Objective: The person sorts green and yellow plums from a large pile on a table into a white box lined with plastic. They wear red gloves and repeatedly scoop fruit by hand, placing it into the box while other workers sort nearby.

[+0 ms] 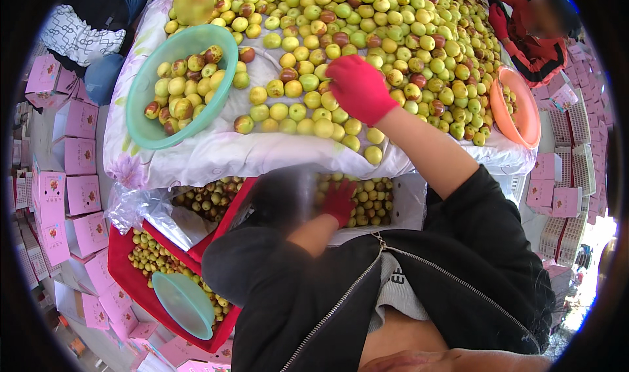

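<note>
My right hand (361,91), in a red knit glove, is over the jujubes (309,82) spread on the cloth-covered table (236,156). Its fingers curl downward, and whether a fruit is inside them is hidden. Below the table edge, my left hand (339,203), also red-gloved, reaches into a lined box (408,202) of jujubes. Its fingers are spread on top of the fruit there. To the left on the table, a green plastic bowl (182,87) holds yellow-green and brown-mottled jujubes.
An orange bowl (526,111) stands at the table's right edge, near a person in a red jacket (535,57). At lower left, a red-lined container (123,269) holds jujubes and a green bowl (184,303). Pink cartons (81,156) and white crates (582,168) line the sides.
</note>
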{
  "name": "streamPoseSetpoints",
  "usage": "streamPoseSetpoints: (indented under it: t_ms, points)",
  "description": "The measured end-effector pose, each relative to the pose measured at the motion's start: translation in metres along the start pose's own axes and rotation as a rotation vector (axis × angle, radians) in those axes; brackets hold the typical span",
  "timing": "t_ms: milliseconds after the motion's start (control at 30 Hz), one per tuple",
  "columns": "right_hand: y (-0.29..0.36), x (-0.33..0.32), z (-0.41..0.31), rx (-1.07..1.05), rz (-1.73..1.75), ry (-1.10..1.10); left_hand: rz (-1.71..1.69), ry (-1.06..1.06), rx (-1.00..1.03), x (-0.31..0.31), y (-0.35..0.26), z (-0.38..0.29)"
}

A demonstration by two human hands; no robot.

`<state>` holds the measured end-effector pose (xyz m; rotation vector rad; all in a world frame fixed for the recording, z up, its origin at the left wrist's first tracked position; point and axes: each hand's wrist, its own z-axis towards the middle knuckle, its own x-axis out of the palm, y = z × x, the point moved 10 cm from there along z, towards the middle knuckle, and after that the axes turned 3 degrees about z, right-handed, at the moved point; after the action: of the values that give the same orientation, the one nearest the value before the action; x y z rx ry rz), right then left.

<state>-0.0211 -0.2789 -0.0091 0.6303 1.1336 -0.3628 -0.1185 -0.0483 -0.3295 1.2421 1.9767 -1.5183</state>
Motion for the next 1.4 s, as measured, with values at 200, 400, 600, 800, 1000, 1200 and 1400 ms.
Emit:
streamPoseSetpoints:
  t_ms: [200, 400, 600, 800, 1000, 1200, 1400]
  points:
    - [0.017, 0.049, 0.045, 0.094, -0.301, 0.336, -0.038, 0.039, 0.042, -0.001, -0.002, 0.004]
    - [0.014, 0.08, 0.049, 0.052, -0.366, 0.706, -0.412, 0.152, 0.018, 0.031, 0.002, 0.011]
    - [0.006, 0.08, 0.046, -0.033, -0.04, 0.51, -0.26, 0.136, 0.021, 0.04, 0.005, 0.014]
    - [0.012, 0.049, 0.062, 0.035, 0.318, 0.24, -0.101, 0.153, 0.023, 0.022, 0.0, 0.012]
    - [0.048, 0.073, 0.052, 0.098, 0.048, 0.588, -0.004, 0.182, 0.023, 0.021, -0.005, 0.007]
    - [0.056, 0.026, 0.056, -0.084, 0.15, 0.375, 0.124, 0.048, 0.081, 0.012, -0.009, 0.006]
    - [0.054, -0.007, -0.098, 0.024, 1.334, 0.931, -0.033, 0.031, 0.051, 0.002, -0.011, 0.007]
